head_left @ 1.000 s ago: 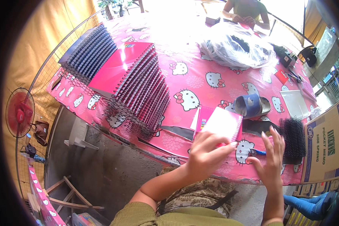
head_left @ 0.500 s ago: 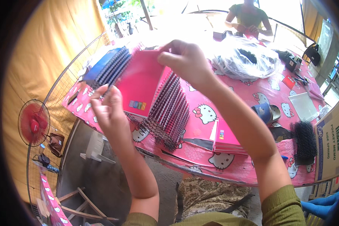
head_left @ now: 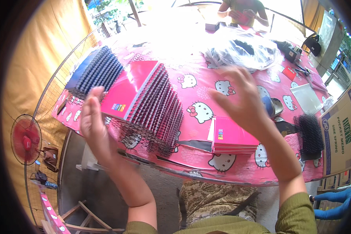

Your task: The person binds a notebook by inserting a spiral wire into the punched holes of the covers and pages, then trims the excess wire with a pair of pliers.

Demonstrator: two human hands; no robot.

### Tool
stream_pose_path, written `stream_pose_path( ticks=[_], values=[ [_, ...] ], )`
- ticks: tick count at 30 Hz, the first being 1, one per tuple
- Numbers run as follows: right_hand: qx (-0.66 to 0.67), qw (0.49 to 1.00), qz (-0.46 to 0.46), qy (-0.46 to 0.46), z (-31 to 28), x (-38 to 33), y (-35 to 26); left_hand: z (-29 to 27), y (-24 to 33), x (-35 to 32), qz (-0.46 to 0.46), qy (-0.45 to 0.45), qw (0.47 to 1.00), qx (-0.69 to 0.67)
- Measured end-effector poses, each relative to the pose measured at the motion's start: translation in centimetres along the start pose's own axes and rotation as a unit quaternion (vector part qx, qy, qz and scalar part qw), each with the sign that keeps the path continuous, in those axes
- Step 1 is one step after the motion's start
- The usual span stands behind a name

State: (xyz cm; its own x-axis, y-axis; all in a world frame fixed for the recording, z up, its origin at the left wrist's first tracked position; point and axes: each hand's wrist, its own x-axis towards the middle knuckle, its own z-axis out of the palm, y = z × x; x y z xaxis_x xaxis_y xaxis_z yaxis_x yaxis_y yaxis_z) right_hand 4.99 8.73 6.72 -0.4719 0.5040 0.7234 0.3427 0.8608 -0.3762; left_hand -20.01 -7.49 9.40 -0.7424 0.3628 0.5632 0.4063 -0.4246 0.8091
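Observation:
A tall, staggered stack of pink spiral notebooks (head_left: 130,89) stands on the left part of the table, their coils facing right. My left hand (head_left: 94,121) is beside its left edge, fingers stretched out and holding nothing. Over the middle right of the table hovers my right hand (head_left: 241,93), empty, with thumb and fingers apart and slightly blurred. Below it lies a short pile of pink notebooks (head_left: 236,134) with no coils showing on them. Behind the tall stack, to the left, sits a stack of blue spiral notebooks (head_left: 99,70).
Black wire coils (head_left: 310,136) lie at the right, against a cardboard box (head_left: 341,132). Farther back are a clear plastic bag (head_left: 243,48), pliers (head_left: 302,70) and a roll of tape (head_left: 277,107). Another person (head_left: 243,13) works across the table. A red fan (head_left: 26,139) stands left.
The pink notebook that both hands held now lies on top of the tall stack, let go. My right hand has moved right and nearer; the left has opened beside the stack. The view has shifted slightly.

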Motion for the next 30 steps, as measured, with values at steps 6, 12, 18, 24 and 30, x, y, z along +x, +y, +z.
stream_pose_path(
  ticks=[6, 12, 18, 24, 30],
  values=[
    [0.079, 0.907, 0.403, -0.094, -4.2, -13.7, 5.9, 1.7, 4.8, -9.2, 0.261, 0.03, 0.953, -0.152],
    [0.263, 0.873, 0.41, 0.028, -6.6, -13.6, 4.5, 9.6, 0.4, -15.5, -0.086, -0.234, 0.961, -0.116],
    [0.24, 0.93, 0.278, 0.012, -2.8, -14.4, 3.3, 12.8, -3.1, -18.7, 0.014, -0.364, 0.909, 0.203],
    [0.129, 0.979, 0.156, -0.037, -4.4, -14.7, 3.5, 15.1, -1.5, -18.0, 0.167, -0.323, 0.918, 0.158],
    [-0.328, 0.843, 0.422, -0.069, -16.3, -17.4, 15.0, 15.6, -0.8, -17.4, 0.134, -0.362, 0.908, 0.165]
  ],
)
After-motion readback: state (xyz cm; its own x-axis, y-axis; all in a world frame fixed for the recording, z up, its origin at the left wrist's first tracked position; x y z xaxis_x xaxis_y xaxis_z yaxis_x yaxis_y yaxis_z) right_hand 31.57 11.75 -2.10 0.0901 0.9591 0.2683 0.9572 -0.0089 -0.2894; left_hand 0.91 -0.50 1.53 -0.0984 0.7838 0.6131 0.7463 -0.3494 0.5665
